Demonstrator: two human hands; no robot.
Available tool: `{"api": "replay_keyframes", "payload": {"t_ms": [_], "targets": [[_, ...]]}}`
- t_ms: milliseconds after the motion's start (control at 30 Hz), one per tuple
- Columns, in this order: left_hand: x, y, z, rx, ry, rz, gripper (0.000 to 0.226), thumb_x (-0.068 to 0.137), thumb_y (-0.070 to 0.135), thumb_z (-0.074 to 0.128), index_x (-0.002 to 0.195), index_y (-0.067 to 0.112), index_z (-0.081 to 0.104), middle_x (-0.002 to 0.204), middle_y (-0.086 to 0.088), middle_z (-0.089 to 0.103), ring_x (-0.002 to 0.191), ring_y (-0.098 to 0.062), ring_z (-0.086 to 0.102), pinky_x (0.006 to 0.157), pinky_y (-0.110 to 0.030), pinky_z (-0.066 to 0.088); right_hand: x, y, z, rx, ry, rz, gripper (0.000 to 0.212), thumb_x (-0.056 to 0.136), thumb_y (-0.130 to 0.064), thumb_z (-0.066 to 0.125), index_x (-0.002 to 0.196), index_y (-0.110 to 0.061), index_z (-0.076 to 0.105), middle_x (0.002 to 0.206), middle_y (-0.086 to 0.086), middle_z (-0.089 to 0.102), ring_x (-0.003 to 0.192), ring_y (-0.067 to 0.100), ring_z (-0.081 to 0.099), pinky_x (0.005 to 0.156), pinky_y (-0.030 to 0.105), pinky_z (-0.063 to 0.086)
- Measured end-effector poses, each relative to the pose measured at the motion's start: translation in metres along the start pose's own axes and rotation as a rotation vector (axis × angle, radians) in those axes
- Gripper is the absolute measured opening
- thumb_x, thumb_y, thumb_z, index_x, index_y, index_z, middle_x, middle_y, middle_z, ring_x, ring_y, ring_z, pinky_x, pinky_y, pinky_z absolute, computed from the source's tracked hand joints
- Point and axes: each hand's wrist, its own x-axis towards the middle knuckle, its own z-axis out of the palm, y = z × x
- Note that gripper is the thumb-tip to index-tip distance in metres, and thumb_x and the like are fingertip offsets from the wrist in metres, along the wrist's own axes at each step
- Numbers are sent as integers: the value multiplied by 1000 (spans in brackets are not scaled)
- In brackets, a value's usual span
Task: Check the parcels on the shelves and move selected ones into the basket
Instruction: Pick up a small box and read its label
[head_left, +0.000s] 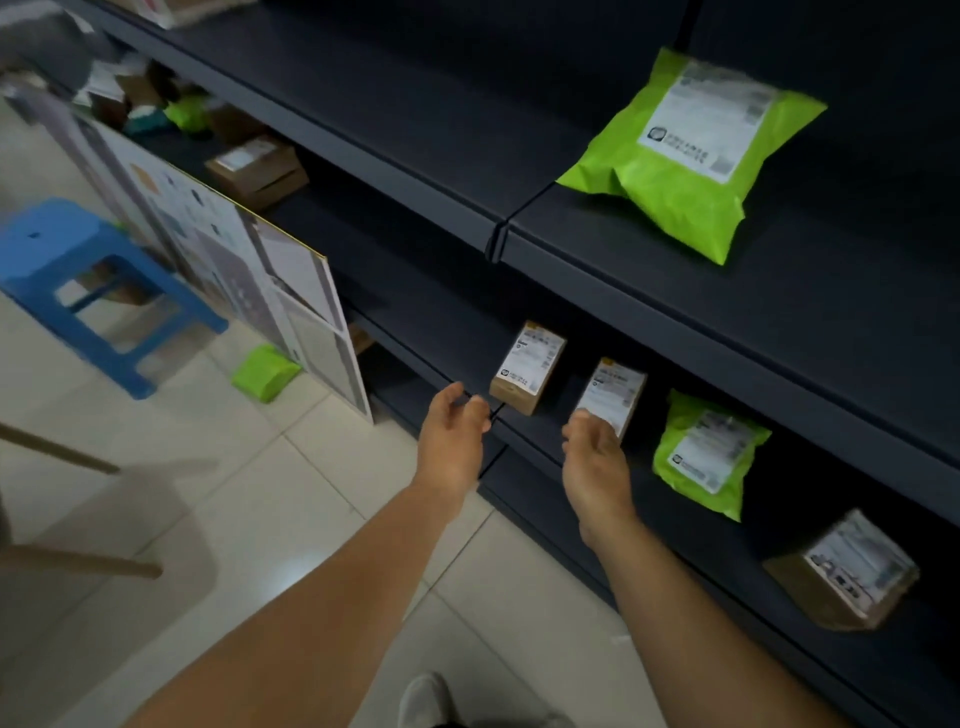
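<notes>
Both arms stretched toward the lower shelf (524, 431).
Right hand (595, 457) at the near end of a small labelled box (613, 395), fingers curled against it, grip unclear. Left hand (454, 431) loosely open, empty, just beside another box (527, 366).

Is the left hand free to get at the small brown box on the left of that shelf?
Probably yes: the left hand is open, holding nothing, just beside the small brown box, with nothing between them.
</notes>
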Motion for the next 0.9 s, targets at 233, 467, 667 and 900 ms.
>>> {"api": "replay_keyframes", "payload": {"t_ms": [233,467,667,900], "targets": [[87,-56,30,92,-71,127,53,100,28,46,149,19,30,140,1,48,114,-3,45,97,-19,34,91,41,46,-122,-50,-124,51,103,-44,28,146,-19,35,147,5,43,132,25,42,102,37,34],[171,-106,61,47,-82,260,56,101,32,42,152,20,23,156,2,30,139,-12,34,104,-20,30,172,89,77,-76,-6,-252,69,100,-48,33,156,-18,6,163,4,10,148,22,16,119,40,19],[220,-130,80,-30,-91,318,56,99,43,41,151,27,24,148,1,41,127,-13,48,108,-33,40,218,105,100,-38,3,-364,74,99,-50,35,156,-19,-1,164,2,5,149,20,13,117,37,18],[237,-148,88,32,-120,454,49,100,39,42,145,21,40,135,1,56,116,-7,55,99,-24,44,238,123,121,-38,117,-448,66,100,-46,33,155,-14,16,154,7,35,139,22,35,112,35,30]]}}
